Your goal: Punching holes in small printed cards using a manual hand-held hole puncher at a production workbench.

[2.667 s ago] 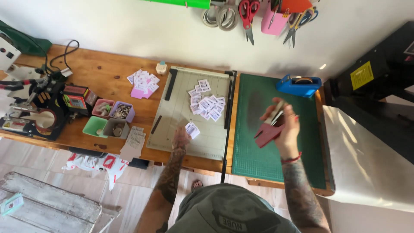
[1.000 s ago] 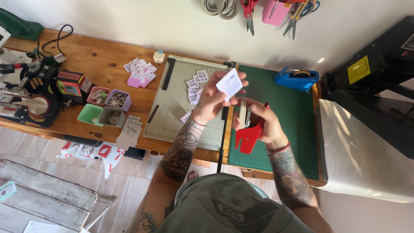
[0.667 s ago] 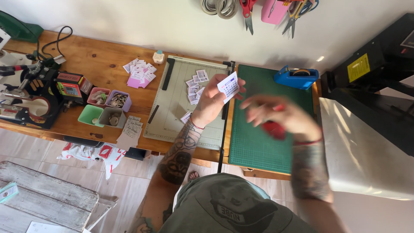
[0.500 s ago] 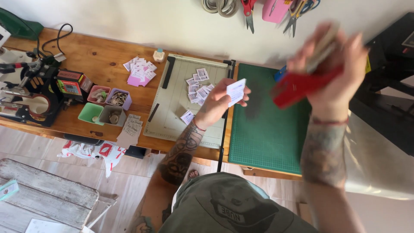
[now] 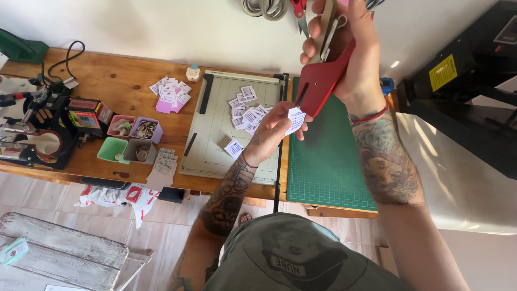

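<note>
The right hand [image 5: 344,51] is raised high, clenched around a red punch [image 5: 321,81] whose slotted nose points down toward 7 o'clock. The left hand [image 5: 272,132] pinches a small printed card [image 5: 295,118] between thumb and fingers, holding it just below the punch's nose, above the seam between the paper cutter [image 5: 215,134] and the green mat [image 5: 328,161]. More cards [image 5: 245,110] lie scattered on the cutter bed at 10 o'clock of the left hand. To punch cleanly, the card should likely slide squarely into the slot and be held steady before the squeeze.
</note>
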